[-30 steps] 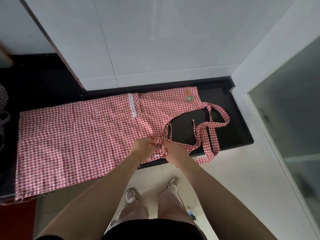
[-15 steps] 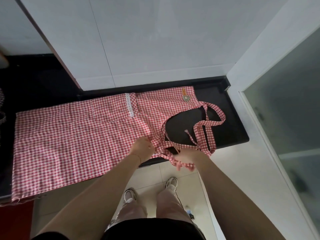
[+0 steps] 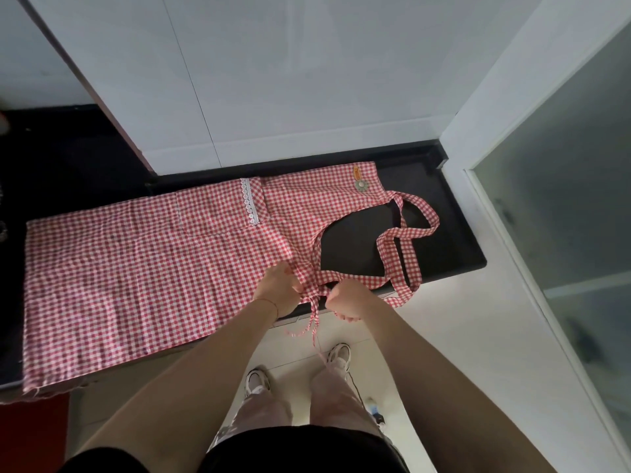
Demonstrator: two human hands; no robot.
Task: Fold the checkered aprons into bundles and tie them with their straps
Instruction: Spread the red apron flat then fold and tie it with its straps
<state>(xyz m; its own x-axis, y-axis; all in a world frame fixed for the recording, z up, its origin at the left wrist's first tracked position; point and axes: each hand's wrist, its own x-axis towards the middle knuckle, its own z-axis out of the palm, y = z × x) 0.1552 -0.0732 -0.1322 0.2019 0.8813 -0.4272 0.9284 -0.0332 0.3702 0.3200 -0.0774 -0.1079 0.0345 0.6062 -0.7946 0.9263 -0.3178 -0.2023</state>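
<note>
Red checkered apron [image 3: 136, 274] lies flat on the black counter [image 3: 454, 247], lower edge hanging over the front. Both arms reach forward to its near edge: left hand [image 3: 278, 288] pinches the fabric at the waist corner, right hand [image 3: 348, 300] is fisted around the waist strap [image 3: 312, 317], whose end dangles toward the floor. Neck loop [image 3: 406, 240] sits to the right on the counter.
</note>
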